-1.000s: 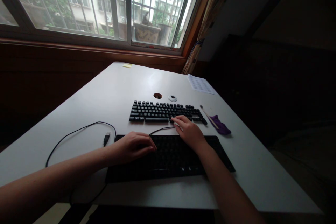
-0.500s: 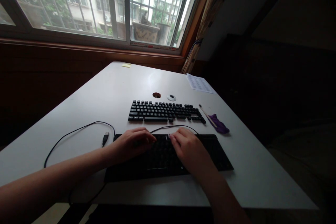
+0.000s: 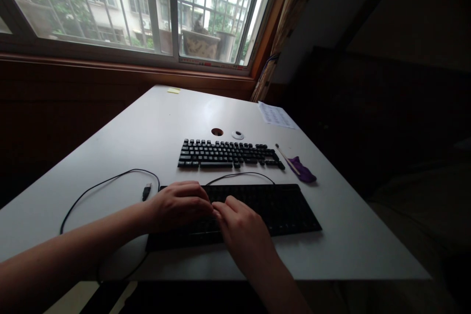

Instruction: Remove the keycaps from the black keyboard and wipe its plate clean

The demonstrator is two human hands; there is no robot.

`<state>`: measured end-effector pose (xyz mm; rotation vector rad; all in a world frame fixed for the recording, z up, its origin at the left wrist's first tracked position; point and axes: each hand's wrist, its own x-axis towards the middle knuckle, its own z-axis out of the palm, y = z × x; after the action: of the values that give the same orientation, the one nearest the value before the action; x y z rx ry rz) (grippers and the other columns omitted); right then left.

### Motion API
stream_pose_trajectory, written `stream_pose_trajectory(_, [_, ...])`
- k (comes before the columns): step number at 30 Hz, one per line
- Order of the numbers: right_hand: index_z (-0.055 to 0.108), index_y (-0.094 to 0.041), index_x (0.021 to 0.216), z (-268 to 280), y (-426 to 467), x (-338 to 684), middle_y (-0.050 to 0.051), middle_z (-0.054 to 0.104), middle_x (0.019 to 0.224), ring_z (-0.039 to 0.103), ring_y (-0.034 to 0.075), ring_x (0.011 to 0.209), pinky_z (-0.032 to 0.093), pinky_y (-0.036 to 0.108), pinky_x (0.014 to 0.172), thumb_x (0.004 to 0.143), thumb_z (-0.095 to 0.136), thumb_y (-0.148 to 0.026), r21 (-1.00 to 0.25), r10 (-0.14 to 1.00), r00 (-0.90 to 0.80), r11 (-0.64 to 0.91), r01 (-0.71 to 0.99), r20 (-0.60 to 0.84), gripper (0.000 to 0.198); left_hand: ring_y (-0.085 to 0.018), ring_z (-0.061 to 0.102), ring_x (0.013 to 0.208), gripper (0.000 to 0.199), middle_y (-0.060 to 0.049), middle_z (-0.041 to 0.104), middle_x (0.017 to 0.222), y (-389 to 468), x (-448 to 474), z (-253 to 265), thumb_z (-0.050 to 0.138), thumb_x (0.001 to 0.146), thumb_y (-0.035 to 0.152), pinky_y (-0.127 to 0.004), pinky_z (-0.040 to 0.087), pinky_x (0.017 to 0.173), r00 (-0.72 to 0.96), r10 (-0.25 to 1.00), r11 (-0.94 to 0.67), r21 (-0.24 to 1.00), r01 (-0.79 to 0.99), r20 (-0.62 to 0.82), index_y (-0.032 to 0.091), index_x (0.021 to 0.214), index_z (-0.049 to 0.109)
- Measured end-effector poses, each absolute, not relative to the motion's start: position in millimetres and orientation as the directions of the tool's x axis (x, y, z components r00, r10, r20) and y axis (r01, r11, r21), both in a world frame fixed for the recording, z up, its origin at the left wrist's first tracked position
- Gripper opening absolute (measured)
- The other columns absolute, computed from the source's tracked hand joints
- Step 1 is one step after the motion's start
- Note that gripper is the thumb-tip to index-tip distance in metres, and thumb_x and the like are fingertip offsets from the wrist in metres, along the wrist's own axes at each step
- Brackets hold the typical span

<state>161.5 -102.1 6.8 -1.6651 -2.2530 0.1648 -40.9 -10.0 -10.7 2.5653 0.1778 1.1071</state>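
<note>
Since a second ago, the right hand [image 3: 241, 223] has been drawn back from the rows of black keycaps [image 3: 221, 154] to the left hand [image 3: 182, 201], and both are now held together over the left half of a black keyboard [image 3: 287, 208]. This keyboard is set near the near edge of the worktop [image 3: 331, 255]; the keycaps are laid out beyond it, toward the far edge. Both hands are bent at the fingers, with the fingertips brought close, but how tightly they are closed, and whether anything small is gripped, cannot be told. A USB plug [image 3: 146, 191] is seen just left of the keyboard. Toward the right edge, a thin stick [image 3: 287, 159] is laid partly across a purple cloth [image 3: 305, 171]; a printed sheet [image 3: 275, 115] is placed by the far right corner.
</note>
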Motion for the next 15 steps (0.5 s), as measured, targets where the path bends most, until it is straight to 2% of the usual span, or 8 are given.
stream_pose_trajectory(3, [0.066, -0.022, 0.127, 6, -107, 166, 0.006, 0.071, 0.100, 0.069, 0.023, 0.091, 0.053, 0.033, 0.078, 0.100, 0.059, -0.027, -0.367, 0.939, -0.257, 0.328, 0.870, 0.229, 0.028, -0.016, 0.066, 0.077, 0.007, -0.008, 0.070, 0.089, -10, -41, -11, 0.065, 0.096, 0.016, -0.024, 0.054, 0.069, 0.673, 0.243, -0.945, 0.328, 0.001, 0.698, 0.017, 0.102, 0.069])
stream_pose_trajectory(6, [0.062, -0.022, 0.133, 4, -115, 177, 0.005, 0.071, 0.099, 0.069, 0.022, 0.089, 0.055, 0.034, 0.078, 0.098, 0.061, -0.025, -0.456, 0.935, -0.186, 0.313, 0.833, 0.302, 0.035, -0.014, 0.065, 0.073, 0.007, -0.006, 0.069, 0.087, -10, -42, -9, 0.065, 0.094, 0.012, -0.022, 0.052, 0.066, 0.633, 0.310, -0.934, 0.352, 0.063, 0.710, 0.017, 0.098, 0.068])
stream_pose_trajectory(8, [0.064, -0.023, 0.128, 3, -122, 187, 0.004, 0.070, 0.094, 0.069, 0.020, 0.085, 0.056, 0.032, 0.077, 0.096, 0.061, -0.023, -0.533, 0.931, -0.101, 0.286, 0.796, 0.350, 0.032, -0.013, 0.064, 0.070, 0.008, -0.005, 0.069, 0.085, -9, -41, -7, 0.063, 0.094, 0.011, -0.021, 0.051, 0.064, 0.607, 0.370, -0.916, 0.385, 0.111, 0.704, 0.017, 0.095, 0.068])
stream_pose_trajectory(11, [0.070, -0.026, 0.110, 2, -134, 198, 0.002, 0.070, 0.089, 0.070, 0.018, 0.080, 0.056, 0.027, 0.071, 0.094, 0.065, -0.026, -0.675, 0.922, 0.030, 0.261, 0.690, 0.387, 0.017, -0.013, 0.062, 0.066, 0.008, -0.004, 0.068, 0.082, -7, -41, -6, 0.061, 0.093, 0.011, -0.021, 0.049, 0.061, 0.601, 0.429, -0.892, 0.423, 0.162, 0.675, 0.017, 0.094, 0.066])
stream_pose_trajectory(13, [0.071, -0.026, 0.098, -2, -142, 200, 0.001, 0.070, 0.085, 0.069, 0.017, 0.075, 0.056, 0.024, 0.064, 0.092, 0.068, -0.029, -0.767, 0.913, 0.106, 0.263, 0.586, 0.395, 0.007, -0.013, 0.061, 0.066, 0.008, -0.005, 0.068, 0.082, -7, -40, -7, 0.060, 0.093, 0.011, -0.021, 0.049, 0.060, 0.618, 0.435, -0.885, 0.439, 0.158, 0.654, 0.017, 0.094, 0.066])
stream_pose_trajectory(15, [0.070, -0.025, 0.094, -6, -150, 196, 0.000, 0.068, 0.081, 0.067, 0.015, 0.068, 0.055, 0.024, 0.059, 0.091, 0.069, -0.030, -0.831, 0.900, 0.146, 0.302, 0.468, 0.410, 0.005, -0.013, 0.062, 0.068, 0.008, -0.005, 0.067, 0.083, -9, -40, -9, 0.059, 0.094, 0.011, -0.022, 0.049, 0.061, 0.652, 0.416, -0.883, 0.452, 0.125, 0.634, 0.017, 0.094, 0.065])
